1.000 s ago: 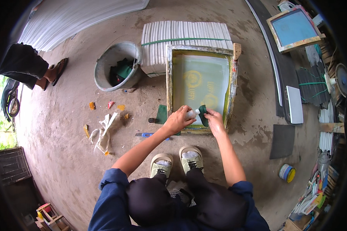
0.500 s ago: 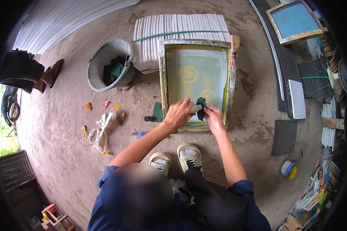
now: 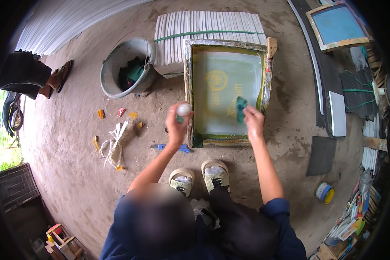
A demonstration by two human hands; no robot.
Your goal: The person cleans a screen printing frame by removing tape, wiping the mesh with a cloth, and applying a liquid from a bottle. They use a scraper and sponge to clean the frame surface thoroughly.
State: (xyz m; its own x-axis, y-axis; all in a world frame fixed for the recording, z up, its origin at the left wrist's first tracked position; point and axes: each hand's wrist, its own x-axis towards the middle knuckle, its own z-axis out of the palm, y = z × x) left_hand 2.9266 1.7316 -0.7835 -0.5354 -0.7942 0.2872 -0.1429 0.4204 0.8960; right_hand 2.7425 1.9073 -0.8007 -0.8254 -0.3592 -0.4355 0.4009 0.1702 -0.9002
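Note:
My left hand is closed around a small whitish bottle, held beside the left rim of a screen-printing frame. In my right hand a crumpled green cloth, blurred by motion, is pinched over the right half of the mesh. The wooden screen-printing frame lies flat before me, its pale mesh bearing a yellowish round emblem and lettering. Whether the cloth touches the mesh I cannot tell. A piece of dark green cloth shows at the frame's near left corner.
A strapped stack of white sheets is beyond the frame. A grey bucket with rags stands left of it. A blue utility knife and white strips lie on the floor. Another person's sandalled foot is at far left.
My hands have come apart: the left moved left with the bottle, the right moved right and away from me with the cloth. The view has shifted slightly.

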